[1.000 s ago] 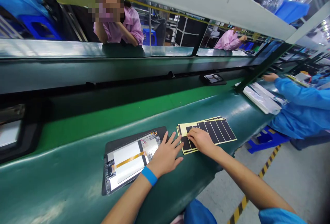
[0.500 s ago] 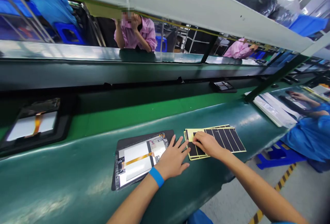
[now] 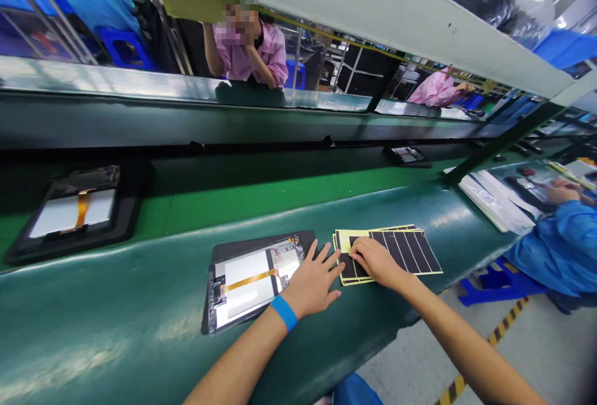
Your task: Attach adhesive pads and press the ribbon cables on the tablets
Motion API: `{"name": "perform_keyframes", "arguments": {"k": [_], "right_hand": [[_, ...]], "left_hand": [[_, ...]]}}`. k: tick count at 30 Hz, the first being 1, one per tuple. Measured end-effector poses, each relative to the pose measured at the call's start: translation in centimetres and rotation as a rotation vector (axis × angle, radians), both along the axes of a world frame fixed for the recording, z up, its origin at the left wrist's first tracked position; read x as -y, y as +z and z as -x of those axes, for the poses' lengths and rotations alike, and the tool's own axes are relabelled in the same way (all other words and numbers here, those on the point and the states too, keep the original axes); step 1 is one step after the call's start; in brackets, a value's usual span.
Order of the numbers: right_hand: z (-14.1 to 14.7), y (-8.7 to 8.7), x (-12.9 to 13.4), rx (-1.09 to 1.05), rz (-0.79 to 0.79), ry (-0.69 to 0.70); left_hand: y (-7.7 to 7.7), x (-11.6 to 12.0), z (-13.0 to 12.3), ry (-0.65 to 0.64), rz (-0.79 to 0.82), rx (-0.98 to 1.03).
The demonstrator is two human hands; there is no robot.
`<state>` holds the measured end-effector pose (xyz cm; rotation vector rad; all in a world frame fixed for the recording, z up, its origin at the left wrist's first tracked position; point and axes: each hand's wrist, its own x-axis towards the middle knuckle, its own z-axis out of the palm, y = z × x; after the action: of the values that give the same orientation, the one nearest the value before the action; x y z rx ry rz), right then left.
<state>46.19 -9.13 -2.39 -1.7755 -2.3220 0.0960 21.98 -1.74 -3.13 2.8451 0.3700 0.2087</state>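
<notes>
Black adhesive strips on yellow backing sheets (image 3: 410, 251) lie stacked on the green bench. My right hand (image 3: 373, 259) is closed at their left part, thumb and fingertips pinched on something hidden beneath them. Spread flat, my left hand (image 3: 317, 280) wears a blue wristband and rests between the sheets and an opened tablet, its fingertips at the sheets' left edge. The tablet (image 3: 249, 287), with white panels and an orange flex cable, sits on a black pad, its right end partly behind my left hand.
On the green conveyor (image 3: 242, 196) beyond the bench are another opened tablet (image 3: 74, 212) at left and a smaller-looking one (image 3: 408, 155) farther right. White sheets (image 3: 497, 200) lie by a dark post. A person in blue (image 3: 555, 243) works at right; people in pink sit across.
The left tablet on the conveyor has shifted right. My hands keep nearly the same places. The person in blue at right has moved their hands.
</notes>
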Motion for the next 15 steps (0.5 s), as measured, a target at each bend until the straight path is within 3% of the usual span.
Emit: {"name": "perform_keyframes", "arguments": {"k": [7, 15], "right_hand": [[0.4, 0.6, 2.0, 0.013, -0.069, -0.001], [0.9, 2.8, 3.6, 0.064, -0.137, 0.037]], "left_hand": [[-0.3, 0.0, -0.2, 0.006, 0.009, 0.017], [-0.5, 0.0, -0.2, 0.009, 0.010, 0.020]]}}
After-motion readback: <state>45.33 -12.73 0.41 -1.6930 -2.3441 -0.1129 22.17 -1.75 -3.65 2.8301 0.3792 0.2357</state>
